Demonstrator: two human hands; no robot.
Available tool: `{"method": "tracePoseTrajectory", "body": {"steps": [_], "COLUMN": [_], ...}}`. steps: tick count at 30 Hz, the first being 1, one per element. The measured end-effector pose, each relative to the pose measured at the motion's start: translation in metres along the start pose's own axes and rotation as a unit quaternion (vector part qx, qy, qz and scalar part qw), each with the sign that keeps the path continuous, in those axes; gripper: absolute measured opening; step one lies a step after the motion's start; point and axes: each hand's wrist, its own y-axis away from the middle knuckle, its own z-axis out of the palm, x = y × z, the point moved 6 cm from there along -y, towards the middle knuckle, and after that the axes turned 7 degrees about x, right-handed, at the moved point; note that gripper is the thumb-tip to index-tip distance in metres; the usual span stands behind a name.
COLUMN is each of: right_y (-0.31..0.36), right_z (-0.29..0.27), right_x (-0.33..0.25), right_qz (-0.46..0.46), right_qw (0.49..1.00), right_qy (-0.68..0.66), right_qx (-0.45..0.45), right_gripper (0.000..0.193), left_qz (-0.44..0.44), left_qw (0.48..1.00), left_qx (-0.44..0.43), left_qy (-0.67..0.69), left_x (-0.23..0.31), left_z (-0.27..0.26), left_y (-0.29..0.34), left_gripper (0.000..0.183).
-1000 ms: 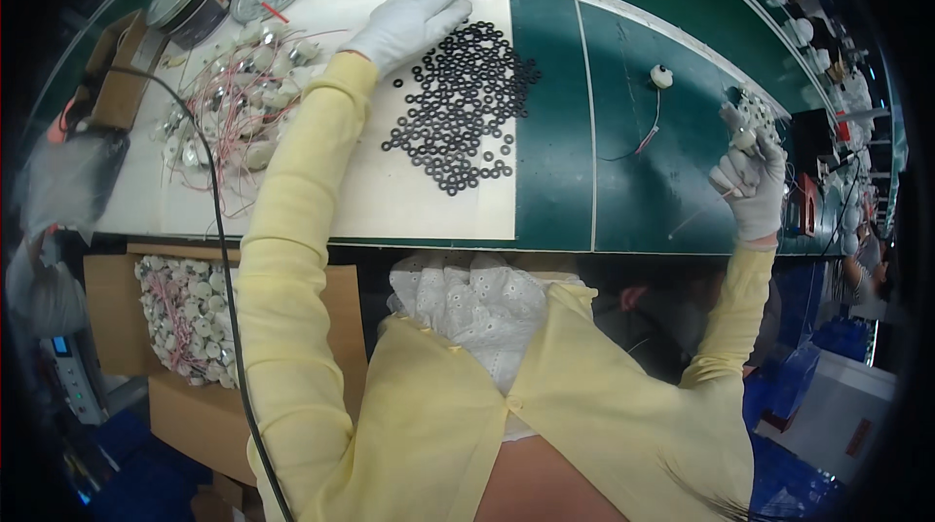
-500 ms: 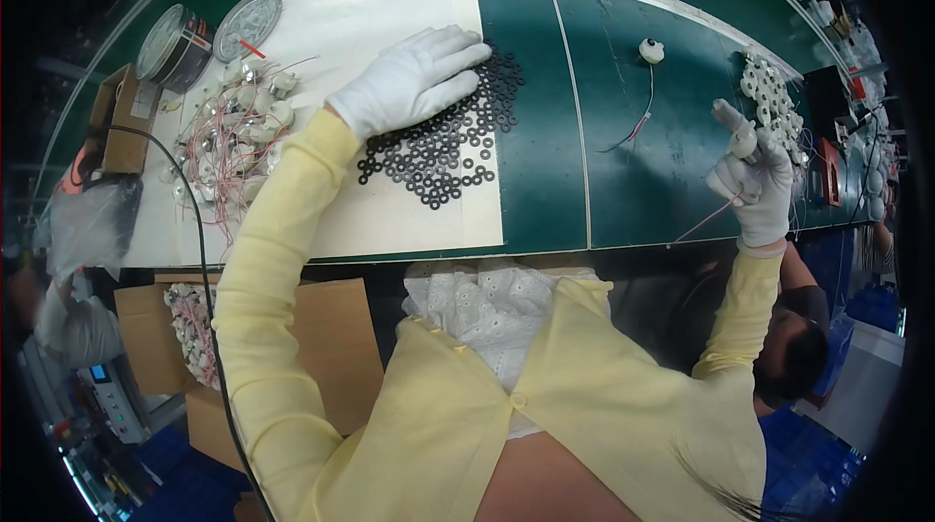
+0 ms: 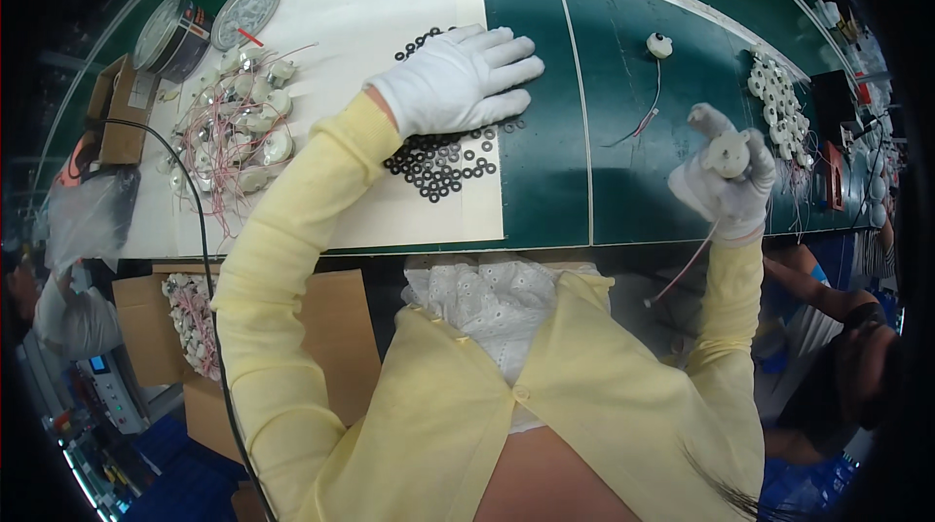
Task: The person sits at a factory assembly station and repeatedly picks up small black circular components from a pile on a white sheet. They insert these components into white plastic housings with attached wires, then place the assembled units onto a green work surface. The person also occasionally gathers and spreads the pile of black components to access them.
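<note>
My left hand, in a white glove, lies flat with its fingers stretched over a spread of small black rings. It covers many of them; others show beyond it and below the wrist. At the right, my gloved right hand grips a small white round motor, its flat face turned up. A thin pinkish wire hangs from it past the table edge. Farther off, a single white motor with a trailing wire stands on the green surface.
A tangled pile of wired white motors sits at the left on white sheeting. Behind it are a tin and a round lid. More motors are grouped at the far right. A cardboard box stands below the table; another person's arm shows at right.
My left hand has slid right across the black rings, its fingers now reaching over the green surface. My right hand has moved slightly left and nearer, turning the motor's face up.
</note>
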Motion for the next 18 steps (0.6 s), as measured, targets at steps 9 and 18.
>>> {"method": "tracePoseTrajectory", "body": {"steps": [9, 18], "right_y": [-0.012, -0.022], "right_z": [0.048, 0.074], "right_x": [0.040, 0.042], "right_qz": [0.045, -0.225], "right_qw": [0.849, 0.593], "right_qy": [0.518, 0.773], "right_qx": [-0.096, -0.010], "right_gripper": [0.052, 0.028], "left_qz": [-0.022, -0.063], "left_qw": [0.999, 0.995], "left_qx": [0.044, 0.079], "left_qy": [-0.008, -0.027], "left_x": [0.020, 0.065], "left_z": [-0.038, -0.006], "left_y": [-0.001, 0.026], "left_gripper": [0.036, 0.059]}}
